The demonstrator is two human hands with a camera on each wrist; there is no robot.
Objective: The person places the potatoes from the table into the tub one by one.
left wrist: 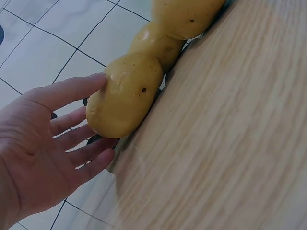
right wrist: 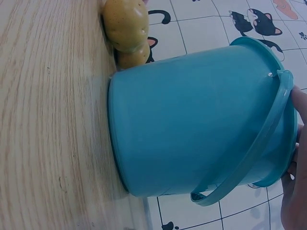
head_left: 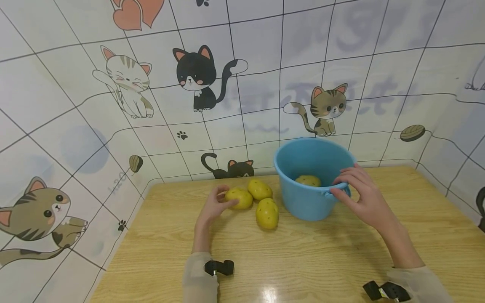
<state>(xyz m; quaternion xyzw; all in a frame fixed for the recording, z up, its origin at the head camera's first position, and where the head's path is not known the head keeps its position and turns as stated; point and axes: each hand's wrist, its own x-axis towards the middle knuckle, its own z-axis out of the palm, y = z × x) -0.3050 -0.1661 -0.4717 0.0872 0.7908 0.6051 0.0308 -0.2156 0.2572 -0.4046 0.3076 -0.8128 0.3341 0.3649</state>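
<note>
Three yellow, dark-dotted potatoes lie grouped on the table: a left one (head_left: 241,198), a back one (head_left: 259,190) and a front one (head_left: 267,213). My left hand (head_left: 214,206) is at the left potato, its thumb touching the near side and its fingers spread behind, fairly straight in the left wrist view. To their right stands an upright blue bucket (head_left: 308,200) with another potato (head_left: 308,181) inside. My right hand (head_left: 360,191) grips the bucket's right rim, thumb outside and fingers over the edge. The bucket's handle (right wrist: 254,148) hangs down along its side.
The wooden table (head_left: 303,261) meets a wall (head_left: 261,97) covered in cat-patterned sheeting, close behind the bucket and potatoes. A black object (head_left: 481,206) shows at the right edge. Both sleeves carry black wrist mounts.
</note>
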